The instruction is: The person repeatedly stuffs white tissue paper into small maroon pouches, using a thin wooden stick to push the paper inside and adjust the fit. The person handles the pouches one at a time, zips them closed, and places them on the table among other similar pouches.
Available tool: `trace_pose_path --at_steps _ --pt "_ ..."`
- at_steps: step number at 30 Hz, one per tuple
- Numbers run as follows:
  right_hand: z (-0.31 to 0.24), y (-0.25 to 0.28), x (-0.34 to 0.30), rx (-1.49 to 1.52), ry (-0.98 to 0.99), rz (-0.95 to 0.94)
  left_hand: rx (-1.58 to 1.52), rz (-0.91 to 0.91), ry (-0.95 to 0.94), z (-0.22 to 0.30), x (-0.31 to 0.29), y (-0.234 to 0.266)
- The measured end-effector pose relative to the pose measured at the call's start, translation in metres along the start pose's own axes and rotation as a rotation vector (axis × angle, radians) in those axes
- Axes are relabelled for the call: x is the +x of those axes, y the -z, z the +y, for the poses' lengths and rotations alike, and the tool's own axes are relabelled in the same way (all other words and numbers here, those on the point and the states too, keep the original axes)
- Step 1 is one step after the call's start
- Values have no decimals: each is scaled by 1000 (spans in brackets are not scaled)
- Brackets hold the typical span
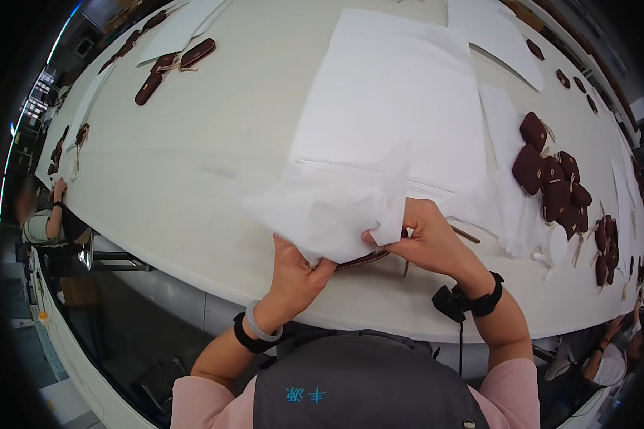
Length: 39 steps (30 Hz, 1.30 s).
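A sheet of thin white tissue paper (pixel 329 207) is bunched between my hands near the table's front edge. Beneath its lower edge shows the zipped rim of a dark red pouch (pixel 363 261); the paper covers most of the pouch. My left hand (pixel 298 277) is closed, pinching the paper at the pouch's left end. At the other end my right hand (pixel 431 239) is closed too, its thumb pressing a fold of paper against the pouch. Whether any paper is inside the pouch is hidden.
A stack of white sheets (pixel 393 100) lies beyond my hands. Several dark red pouches (pixel 528 169) are heaped at right beside a white roll (pixel 557 243). A thin brown stick (pixel 465 234) rests near my right hand. More pouches (pixel 197 52) lie far left. Other people sit at both sides.
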State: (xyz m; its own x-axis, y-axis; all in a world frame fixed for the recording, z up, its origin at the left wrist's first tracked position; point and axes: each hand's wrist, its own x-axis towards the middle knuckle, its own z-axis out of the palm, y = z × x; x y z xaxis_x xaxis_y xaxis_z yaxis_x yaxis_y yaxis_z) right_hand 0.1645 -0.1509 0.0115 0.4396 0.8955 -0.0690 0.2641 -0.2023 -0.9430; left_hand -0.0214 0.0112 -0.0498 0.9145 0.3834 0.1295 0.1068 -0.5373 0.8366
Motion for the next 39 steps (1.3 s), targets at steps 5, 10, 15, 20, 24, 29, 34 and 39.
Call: trace_pose_path --at_steps 5,10,15,20,24,29,34,39 --pt "5 -4 6 -266 -3 17 -398 169 183 24 -3 15" --pt "-7 -1 4 -303 -47 -18 256 161 -536 16 -3 36" --pt "10 3 -12 81 124 125 311 -10 -511 -6 -2 39" --pt "14 29 -12 -582 627 2 376 26 -556 5 -3 42" --pt "15 37 -1 -678 710 -149 425 0 -660 5 1 44" --pt "20 39 6 -681 636 -312 365 -295 -405 11 -18 42" --pt "0 50 17 -749 517 -544 461 -307 -435 20 -22 33" --pt "-12 44 29 -840 527 -562 458 -307 -448 15 -20 19"
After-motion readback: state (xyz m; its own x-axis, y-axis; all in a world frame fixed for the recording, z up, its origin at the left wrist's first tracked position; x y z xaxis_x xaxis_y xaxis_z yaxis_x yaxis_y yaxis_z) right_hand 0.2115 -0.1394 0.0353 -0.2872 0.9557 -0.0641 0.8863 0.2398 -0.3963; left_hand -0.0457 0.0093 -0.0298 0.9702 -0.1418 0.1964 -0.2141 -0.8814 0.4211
